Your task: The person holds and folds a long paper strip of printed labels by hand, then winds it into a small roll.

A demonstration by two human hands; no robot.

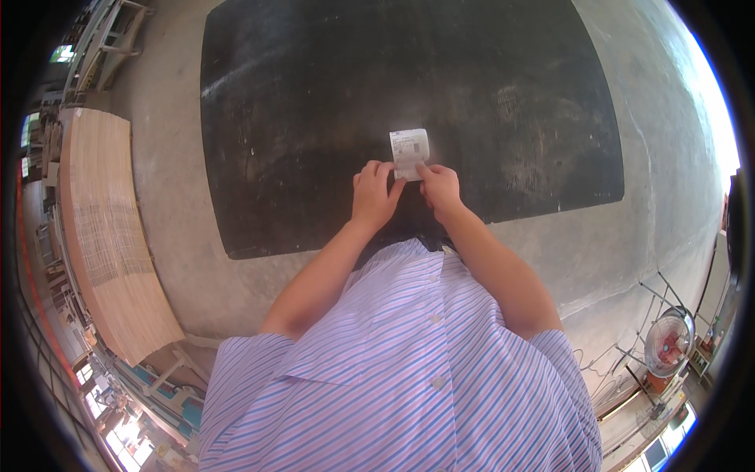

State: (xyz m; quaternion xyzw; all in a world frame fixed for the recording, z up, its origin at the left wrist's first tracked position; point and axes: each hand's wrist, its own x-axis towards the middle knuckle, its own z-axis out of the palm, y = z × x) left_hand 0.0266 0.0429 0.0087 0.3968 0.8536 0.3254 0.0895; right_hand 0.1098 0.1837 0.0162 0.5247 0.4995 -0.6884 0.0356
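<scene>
A white printed paper label (pixel 409 145), its upper end curling, is held in front of my body above a large black sheet. My right hand (pixel 442 186) pinches its lower right corner, thumb on top and fingers curled beneath. At the lower left edge, my left hand (pixel 373 197) grips the paper between thumb and fingertips. The label bears small writing and a printed code. Under both hands spreads the black sheet (pixel 354 76), scuffed with pale marks, lying on the concrete floor.
Left of me stands a long stack of thin wooden boards (pixel 112 236). A pedestal fan (pixel 669 345) with thin metal legs is at the lower right, cables beside it. Grey concrete floor (pixel 590 253) surrounds the black sheet. At the upper left is a wheeled rack (pixel 112 47).
</scene>
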